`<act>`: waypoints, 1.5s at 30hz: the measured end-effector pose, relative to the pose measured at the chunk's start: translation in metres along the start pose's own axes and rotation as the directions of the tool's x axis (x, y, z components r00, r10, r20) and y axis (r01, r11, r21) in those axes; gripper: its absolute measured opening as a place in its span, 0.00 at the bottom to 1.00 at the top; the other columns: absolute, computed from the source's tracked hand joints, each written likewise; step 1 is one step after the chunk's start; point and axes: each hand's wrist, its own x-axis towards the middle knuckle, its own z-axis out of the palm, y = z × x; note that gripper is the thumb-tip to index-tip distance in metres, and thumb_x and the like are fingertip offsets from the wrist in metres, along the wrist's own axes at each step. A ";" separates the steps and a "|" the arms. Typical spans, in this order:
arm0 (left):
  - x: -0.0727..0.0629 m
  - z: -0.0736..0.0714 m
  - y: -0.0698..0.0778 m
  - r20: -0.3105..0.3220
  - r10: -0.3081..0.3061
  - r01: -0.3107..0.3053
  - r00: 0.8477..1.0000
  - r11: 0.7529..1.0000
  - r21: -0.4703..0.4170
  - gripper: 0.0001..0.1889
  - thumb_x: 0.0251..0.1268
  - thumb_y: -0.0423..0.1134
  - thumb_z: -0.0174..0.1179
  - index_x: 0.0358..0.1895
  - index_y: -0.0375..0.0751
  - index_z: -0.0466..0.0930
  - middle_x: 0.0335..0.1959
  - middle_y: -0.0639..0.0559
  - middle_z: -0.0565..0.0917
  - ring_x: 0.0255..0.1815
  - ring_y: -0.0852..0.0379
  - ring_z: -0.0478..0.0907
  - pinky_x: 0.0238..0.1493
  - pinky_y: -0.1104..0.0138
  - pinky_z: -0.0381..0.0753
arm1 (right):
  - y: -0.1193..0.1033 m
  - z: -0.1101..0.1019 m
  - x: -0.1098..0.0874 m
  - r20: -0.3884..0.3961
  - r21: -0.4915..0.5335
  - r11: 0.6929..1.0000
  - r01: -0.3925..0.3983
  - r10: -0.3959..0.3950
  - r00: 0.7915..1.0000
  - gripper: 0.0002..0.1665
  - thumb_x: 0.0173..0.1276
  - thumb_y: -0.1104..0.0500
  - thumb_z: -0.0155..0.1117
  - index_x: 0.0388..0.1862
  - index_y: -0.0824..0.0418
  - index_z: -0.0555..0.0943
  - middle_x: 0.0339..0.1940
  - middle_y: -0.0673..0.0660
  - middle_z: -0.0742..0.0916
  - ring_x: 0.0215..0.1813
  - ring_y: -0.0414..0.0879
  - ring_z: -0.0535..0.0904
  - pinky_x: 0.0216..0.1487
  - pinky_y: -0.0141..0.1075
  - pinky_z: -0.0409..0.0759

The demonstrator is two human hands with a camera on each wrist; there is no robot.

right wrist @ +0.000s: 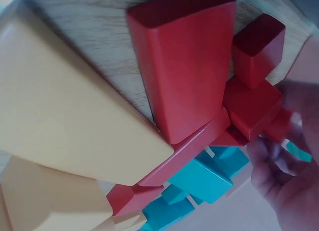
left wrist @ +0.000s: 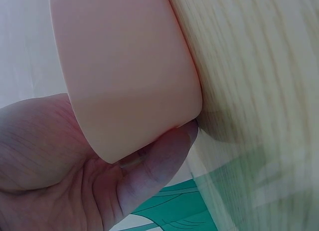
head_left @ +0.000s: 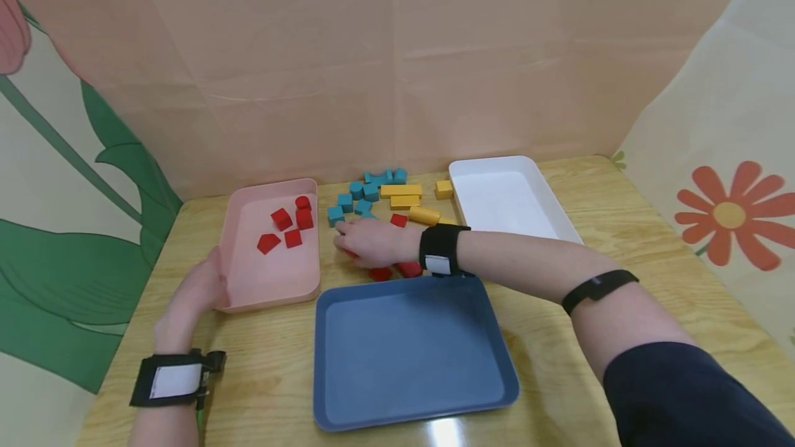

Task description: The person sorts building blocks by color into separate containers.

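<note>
At its left side, the pink tray (head_left: pixel 267 295) is gripped by my left hand (head_left: pixel 197 288); the left wrist view shows the fingers curled round the end of the tray wall (left wrist: pixel 129 66). Several red blocks (head_left: pixel 268 243) lie inside that tray. My right hand (head_left: pixel 375 241) is over the block pile between the trays. Its fingertips pinch a small red block (right wrist: pixel 280 125), partly hidden by the fingers. Close by are a large red block (right wrist: pixel 187 66) and other red blocks (right wrist: pixel 254 106), with teal blocks (right wrist: pixel 202 178) beyond them.
A blue tray (head_left: pixel 410 357) lies in front of the pile, and a white tray (head_left: pixel 509 199) stands at the back right. Teal blocks (head_left: pixel 370 192) and yellow blocks (head_left: pixel 401 190) sit behind my right hand. A paper-covered wall (head_left: pixel 385 74) rises along the table's back edge.
</note>
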 end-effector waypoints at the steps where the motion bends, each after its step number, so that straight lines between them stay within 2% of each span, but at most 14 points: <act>1: 0.000 0.000 0.000 -0.004 0.007 -0.007 1.000 1.000 0.004 0.38 0.52 0.23 0.51 0.65 0.25 0.40 0.51 0.28 0.64 0.40 0.40 0.66 0.33 0.59 0.69 | 0.000 -0.001 0.000 -0.008 0.030 1.000 -0.008 0.008 1.000 0.26 0.50 0.46 0.68 0.47 0.53 0.73 0.45 0.51 0.73 0.38 0.41 0.69 0.41 0.30 0.71; 7: 0.000 0.000 0.000 -0.032 0.046 -0.045 0.998 0.999 0.028 0.38 0.47 0.21 0.54 0.63 0.24 0.44 0.46 0.29 0.68 0.37 0.41 0.67 0.32 0.59 0.68 | 0.001 -0.006 -0.003 -0.050 0.131 0.991 -0.016 0.023 0.999 0.23 0.49 0.48 0.68 0.41 0.54 0.71 0.34 0.48 0.70 0.33 0.40 0.66 0.31 0.28 0.69; 14: 0.000 0.001 0.000 -0.031 0.035 -0.034 0.999 0.999 0.020 0.37 0.49 0.22 0.52 0.63 0.24 0.43 0.47 0.29 0.67 0.37 0.41 0.66 0.32 0.59 0.68 | 0.001 -0.008 -0.005 -0.050 0.146 0.989 -0.031 0.039 0.998 0.19 0.49 0.48 0.64 0.37 0.55 0.73 0.29 0.47 0.70 0.27 0.40 0.67 0.25 0.30 0.67; 21: 0.001 0.000 -0.001 -0.028 0.031 -0.031 0.999 0.999 0.029 0.36 0.48 0.21 0.51 0.63 0.23 0.43 0.43 0.30 0.68 0.35 0.42 0.68 0.27 0.62 0.68 | 0.001 -0.011 -0.003 -0.069 0.148 0.989 -0.026 0.037 0.997 0.16 0.47 0.49 0.64 0.33 0.56 0.74 0.26 0.47 0.71 0.25 0.40 0.67 0.22 0.30 0.66; 25: 0.001 0.000 -0.002 -0.019 0.018 -0.018 1.000 1.000 0.019 0.36 0.49 0.21 0.51 0.63 0.24 0.43 0.43 0.31 0.68 0.35 0.42 0.68 0.25 0.64 0.68 | -0.006 -0.016 0.001 -0.074 0.146 0.989 -0.030 0.041 0.996 0.15 0.48 0.50 0.63 0.33 0.56 0.75 0.27 0.46 0.72 0.25 0.39 0.68 0.23 0.30 0.66; 30: 0.000 0.002 -0.004 -0.015 0.029 -0.029 0.999 1.000 0.009 0.35 0.47 0.21 0.51 0.61 0.24 0.46 0.40 0.33 0.69 0.34 0.43 0.68 0.25 0.64 0.68 | -0.019 -0.024 0.013 -0.060 0.158 0.986 -0.054 0.064 0.996 0.16 0.49 0.49 0.63 0.35 0.53 0.74 0.29 0.46 0.73 0.26 0.39 0.68 0.25 0.29 0.68; 35: 0.000 0.002 -0.004 -0.003 0.010 -0.010 1.000 1.000 0.020 0.39 0.49 0.22 0.52 0.64 0.23 0.40 0.48 0.28 0.66 0.38 0.41 0.67 0.29 0.61 0.69 | -0.026 -0.032 0.032 -0.043 0.175 0.982 -0.071 0.079 0.996 0.19 0.47 0.49 0.64 0.37 0.52 0.72 0.31 0.46 0.73 0.27 0.39 0.69 0.25 0.30 0.68; 38: 0.001 0.001 -0.003 0.005 -0.010 0.010 1.000 1.000 0.017 0.40 0.50 0.22 0.51 0.65 0.23 0.36 0.52 0.26 0.63 0.40 0.40 0.66 0.32 0.60 0.69 | -0.027 -0.036 0.045 -0.014 0.185 0.978 -0.098 0.102 0.995 0.24 0.49 0.50 0.64 0.46 0.54 0.73 0.39 0.49 0.74 0.32 0.39 0.71 0.26 0.29 0.70; 41: 0.002 0.000 -0.001 0.006 -0.015 0.015 1.000 1.000 0.022 0.40 0.50 0.22 0.52 0.65 0.23 0.37 0.51 0.27 0.64 0.40 0.40 0.66 0.33 0.59 0.69 | -0.026 -0.038 0.057 0.003 0.194 0.973 -0.127 0.129 0.992 0.31 0.51 0.51 0.63 0.55 0.55 0.70 0.48 0.52 0.72 0.36 0.40 0.71 0.28 0.28 0.71; 44: 0.002 0.000 0.000 0.004 -0.016 0.015 1.000 1.000 0.027 0.40 0.50 0.22 0.52 0.64 0.23 0.38 0.50 0.27 0.64 0.40 0.40 0.66 0.33 0.58 0.69 | -0.024 -0.038 0.067 0.004 0.200 0.970 -0.135 0.137 0.991 0.29 0.52 0.50 0.64 0.53 0.55 0.70 0.49 0.52 0.71 0.36 0.39 0.71 0.28 0.26 0.71; 45: 0.002 0.000 0.000 0.003 -0.014 0.014 1.000 0.999 0.029 0.40 0.50 0.22 0.52 0.65 0.23 0.38 0.51 0.26 0.64 0.40 0.40 0.66 0.34 0.58 0.69 | -0.023 -0.038 0.070 0.000 0.196 0.972 -0.128 0.130 0.991 0.27 0.52 0.49 0.65 0.50 0.54 0.71 0.46 0.51 0.71 0.33 0.38 0.71 0.27 0.26 0.71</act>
